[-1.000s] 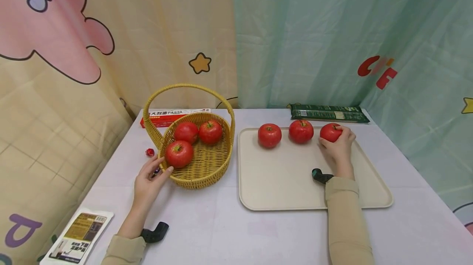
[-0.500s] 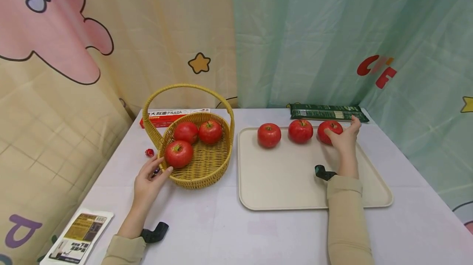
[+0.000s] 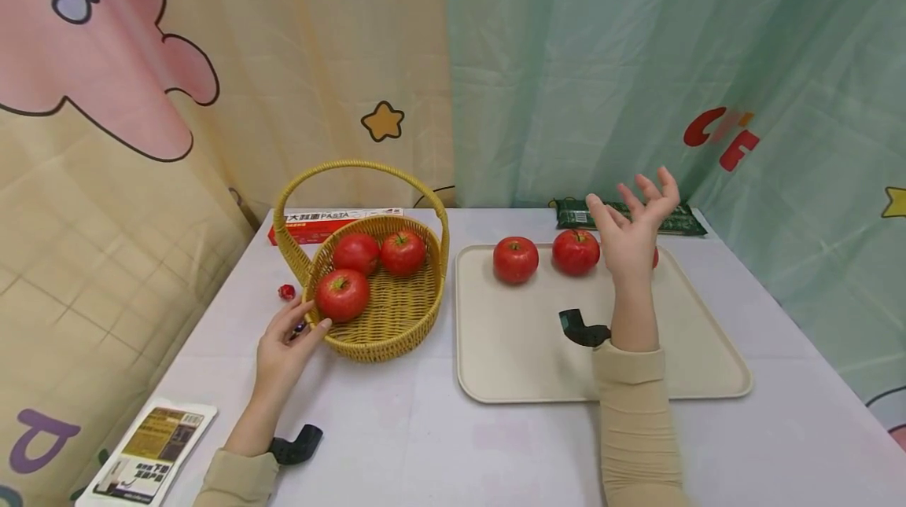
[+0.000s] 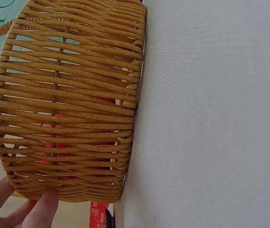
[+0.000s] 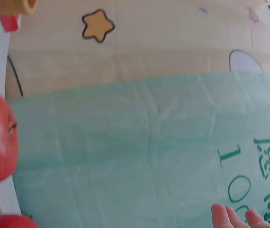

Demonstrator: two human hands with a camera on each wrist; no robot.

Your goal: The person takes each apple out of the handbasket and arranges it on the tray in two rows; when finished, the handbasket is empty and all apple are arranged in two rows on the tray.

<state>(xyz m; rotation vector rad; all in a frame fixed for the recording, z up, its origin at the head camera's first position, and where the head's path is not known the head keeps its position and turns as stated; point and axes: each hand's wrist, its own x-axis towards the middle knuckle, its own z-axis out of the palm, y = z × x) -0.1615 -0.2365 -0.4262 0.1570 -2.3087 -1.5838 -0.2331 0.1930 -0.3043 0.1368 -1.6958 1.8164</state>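
Observation:
My left hand [image 3: 283, 346] holds the left front rim of a yellow wicker basket [image 3: 396, 346], which has a tall arched handle. In the left wrist view its fingers [image 4: 42, 209] lie against the woven wall [image 4: 68, 104]. Inside the basket sit three red apples, one near my left fingertips [image 3: 343, 295] and two behind it. My right hand [image 3: 630, 236] is raised over the back of a beige tray [image 3: 524, 350], fingers spread and nothing in them. Along the tray's back edge stand a left apple [image 3: 515, 259], a middle apple [image 3: 576, 252] and a right apple [image 3: 655, 257], mostly hidden by that hand.
Behind the basket lies a red and white pasta box [image 3: 304, 230]. A dark green packet [image 3: 683, 220] rests behind the tray. Left of the basket is a small red item [image 3: 286, 292]. A white printed pouch [image 3: 149, 456] lies at the front left. Curtains [image 3: 538, 82] hang behind the table.
My right hand has let go of the right apple on the tray, then risen and shifted left with its fingers spreading. The left hand and basket have stayed in place.

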